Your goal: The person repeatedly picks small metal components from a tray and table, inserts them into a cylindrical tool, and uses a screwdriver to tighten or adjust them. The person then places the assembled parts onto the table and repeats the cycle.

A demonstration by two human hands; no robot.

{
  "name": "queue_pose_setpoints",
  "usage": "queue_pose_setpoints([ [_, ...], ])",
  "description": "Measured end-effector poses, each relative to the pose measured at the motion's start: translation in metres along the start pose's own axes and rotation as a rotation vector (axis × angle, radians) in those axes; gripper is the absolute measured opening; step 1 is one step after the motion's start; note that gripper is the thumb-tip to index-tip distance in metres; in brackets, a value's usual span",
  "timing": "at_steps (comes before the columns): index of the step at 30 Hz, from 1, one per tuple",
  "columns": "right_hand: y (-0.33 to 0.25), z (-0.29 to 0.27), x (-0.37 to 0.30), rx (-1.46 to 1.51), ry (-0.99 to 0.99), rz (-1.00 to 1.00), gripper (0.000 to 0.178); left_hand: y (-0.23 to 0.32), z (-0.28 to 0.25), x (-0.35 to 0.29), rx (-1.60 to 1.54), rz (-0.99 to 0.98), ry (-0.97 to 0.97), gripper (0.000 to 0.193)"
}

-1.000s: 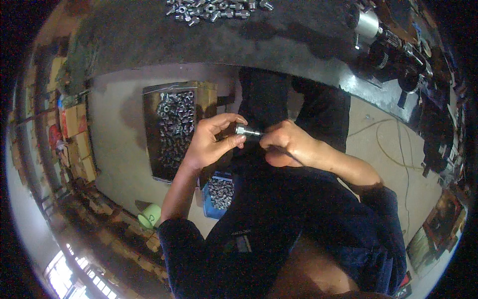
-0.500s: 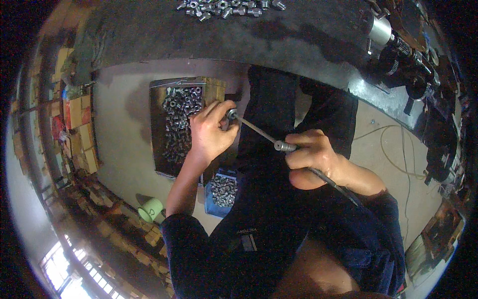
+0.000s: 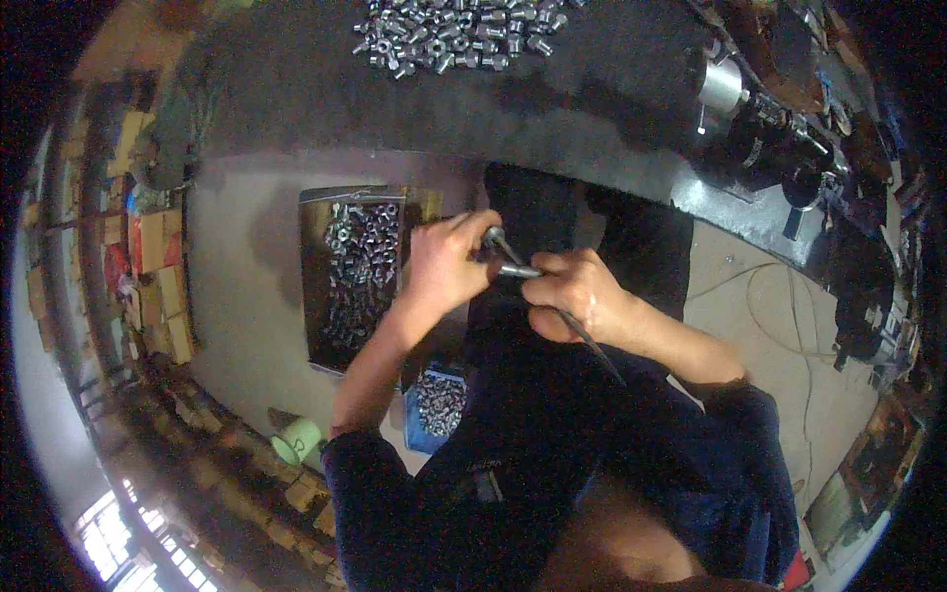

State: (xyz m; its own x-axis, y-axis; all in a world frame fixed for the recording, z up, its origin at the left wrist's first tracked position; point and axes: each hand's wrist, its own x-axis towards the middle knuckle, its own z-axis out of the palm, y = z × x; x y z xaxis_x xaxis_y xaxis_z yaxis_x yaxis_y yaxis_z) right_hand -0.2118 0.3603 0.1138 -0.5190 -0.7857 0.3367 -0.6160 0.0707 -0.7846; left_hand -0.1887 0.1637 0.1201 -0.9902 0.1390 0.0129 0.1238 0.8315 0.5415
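Over the person's dark trousers (image 3: 533,212), the left hand (image 3: 444,261) pinches a small metal fitting (image 3: 491,237), just beside the right hand (image 3: 572,294), which is curled closed around a slim dark tool (image 3: 597,350). To their left sit an open box (image 3: 316,306) heaped with metal pieces (image 3: 363,257) and, nearer the body, a blue bin (image 3: 419,435) of small parts (image 3: 442,400). Ahead, hexagonal fittings (image 3: 444,44) lie piled on the dark table (image 3: 296,94), a silver cylinder (image 3: 720,84) to their right.

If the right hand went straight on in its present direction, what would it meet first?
The right hand would probably meet the left hand first, though depth is unclear here.
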Motion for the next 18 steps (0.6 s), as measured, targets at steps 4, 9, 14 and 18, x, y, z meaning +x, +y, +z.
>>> queue_pose_setpoints([
  [4, -0.009, -0.021, -0.020, -0.080, 0.105, 0.035, 0.020, -0.022, 0.004, 0.051, 0.155, -0.026, 0.035, 0.029],
  [9, -0.001, -0.023, -0.034, 0.067, 0.107, 0.074, 0.023, -0.038, 0.001, 0.163, 0.004, 0.050, 0.221, 0.038],
  [14, 0.000, -0.016, -0.035, 0.090, 0.106, 0.091, 0.022, -0.027, -0.023, 0.226, -0.835, 0.021, 0.299, 0.051],
  [18, -0.005, -0.019, -0.033, 0.096, 0.094, 0.105, 0.023, -0.032, -0.043, 0.196, -0.758, 0.053, 0.375, 0.041],
])
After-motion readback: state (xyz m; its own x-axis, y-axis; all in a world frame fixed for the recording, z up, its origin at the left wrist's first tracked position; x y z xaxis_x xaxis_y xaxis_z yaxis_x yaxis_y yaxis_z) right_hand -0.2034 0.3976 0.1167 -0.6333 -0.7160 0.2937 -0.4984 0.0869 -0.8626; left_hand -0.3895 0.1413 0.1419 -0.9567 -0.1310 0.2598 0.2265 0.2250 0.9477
